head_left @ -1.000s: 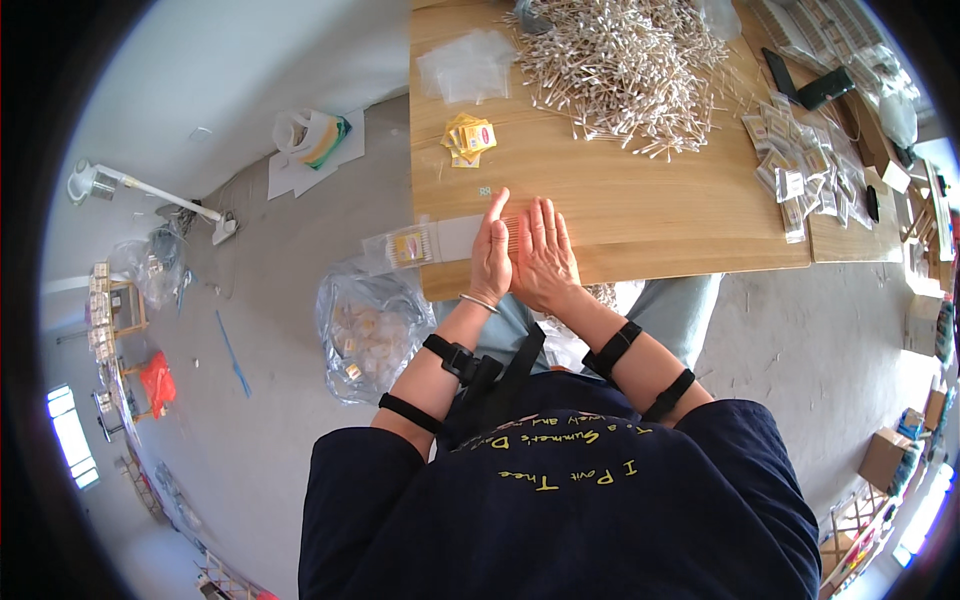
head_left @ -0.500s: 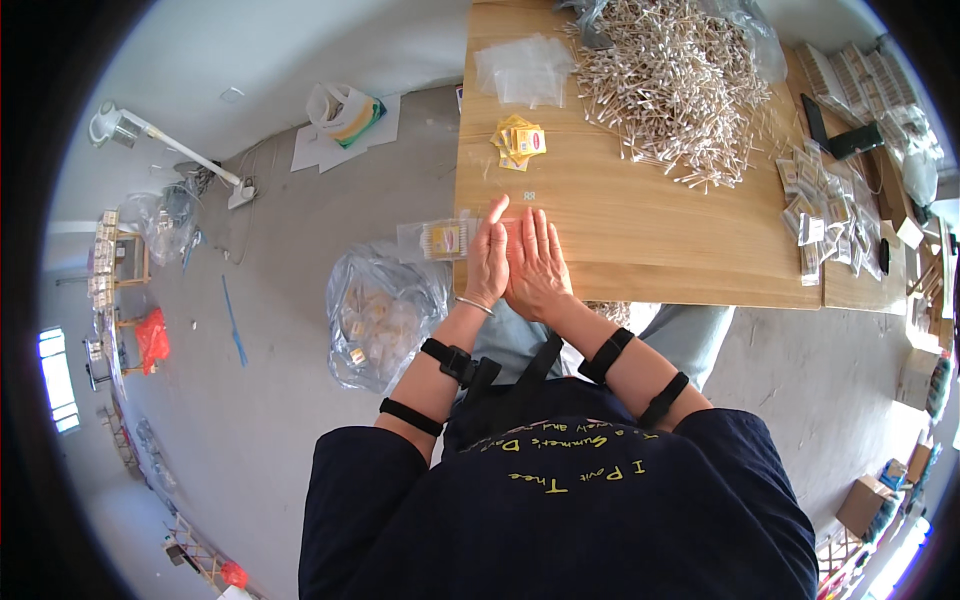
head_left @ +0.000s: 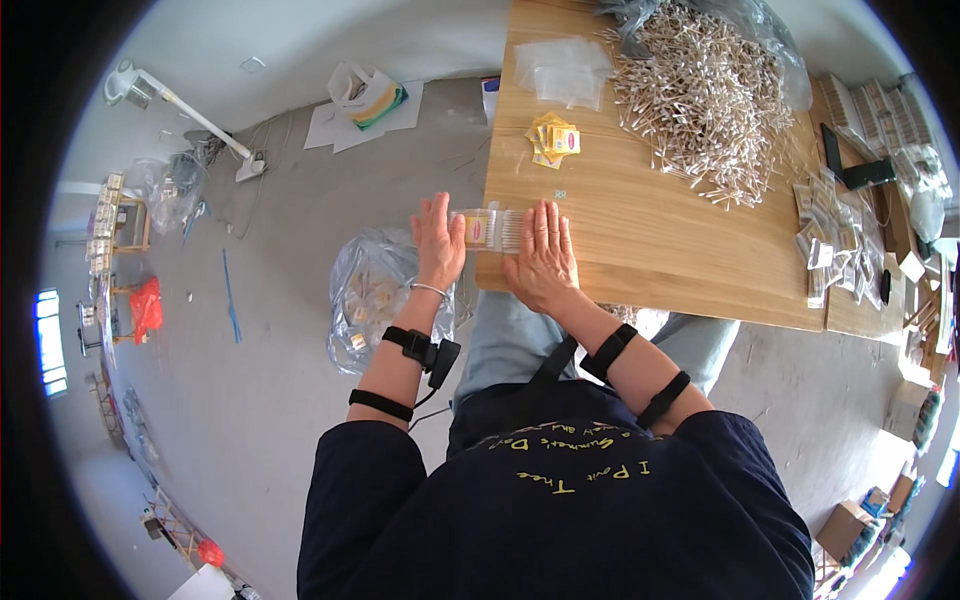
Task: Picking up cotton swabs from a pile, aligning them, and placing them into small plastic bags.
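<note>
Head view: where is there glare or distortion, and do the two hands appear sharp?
Head view: the left-rim window glares white, edges bend near the rim, corners go black; same view, left hand and right hand look fairly sharp.

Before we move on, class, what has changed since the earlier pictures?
The left hand has moved left, parting from the right hand and passing beyond the left edge of the table; the cotton swab packet now shows between the hands. The right hand has also shifted left. The cotton swab pile and yellow cards stay put.
</note>
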{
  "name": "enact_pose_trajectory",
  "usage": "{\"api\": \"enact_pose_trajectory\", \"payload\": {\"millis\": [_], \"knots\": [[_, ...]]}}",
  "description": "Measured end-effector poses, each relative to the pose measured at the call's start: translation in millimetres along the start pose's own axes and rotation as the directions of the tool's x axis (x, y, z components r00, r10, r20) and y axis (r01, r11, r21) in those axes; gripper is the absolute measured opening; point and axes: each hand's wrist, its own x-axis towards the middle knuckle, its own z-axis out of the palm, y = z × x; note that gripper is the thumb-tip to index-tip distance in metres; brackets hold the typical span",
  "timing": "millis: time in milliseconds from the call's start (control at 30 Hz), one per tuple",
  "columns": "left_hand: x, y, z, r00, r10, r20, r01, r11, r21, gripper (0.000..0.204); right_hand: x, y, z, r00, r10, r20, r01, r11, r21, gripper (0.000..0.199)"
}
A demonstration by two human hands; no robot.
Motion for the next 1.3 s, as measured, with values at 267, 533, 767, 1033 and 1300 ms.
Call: {"api": "enact_pose_trajectory", "payload": {"millis": [267, 533, 767, 1033, 1300], "knots": [[14.5, -19.6, 21.5, 0.956, -0.125, 0.263, 0.288, 0.548, -0.785, 0.048, 2.0, -12.5, 1.8, 0.999, -0.020, 0.041, 0.019, 1.000, 0.023, 0.081], [11.7, -14.0, 18.9, 0.898, -0.080, 0.432, 0.431, -0.037, -0.902, 0.052, 9.7, -27.1, 10.3, 0.999, -0.028, 0.029, 0.028, 1.000, 0.014, 0.083], [9.1, -14.0, 15.8, 0.916, -0.061, 0.395, 0.391, -0.070, -0.918, 0.078, 13.5, -32.5, 9.5, 1.000, 0.009, 0.006, -0.010, 0.991, 0.134, 0.081], [8.0, -6.0, 14.3, 0.907, -0.157, 0.392, 0.382, -0.090, -0.920, 0.084, 34.3, -4.5, 5.5, 0.945, 0.258, -0.202, 0.030, 0.546, 0.838, 0.067], [5.3, -5.5, 12.9, 0.941, -0.067, 0.331, 0.336, 0.082, -0.938, 0.089, 38.2, -22.5, 15.7, 0.958, 0.218, -0.184, 0.038, 0.543, 0.839, 0.066]]}}
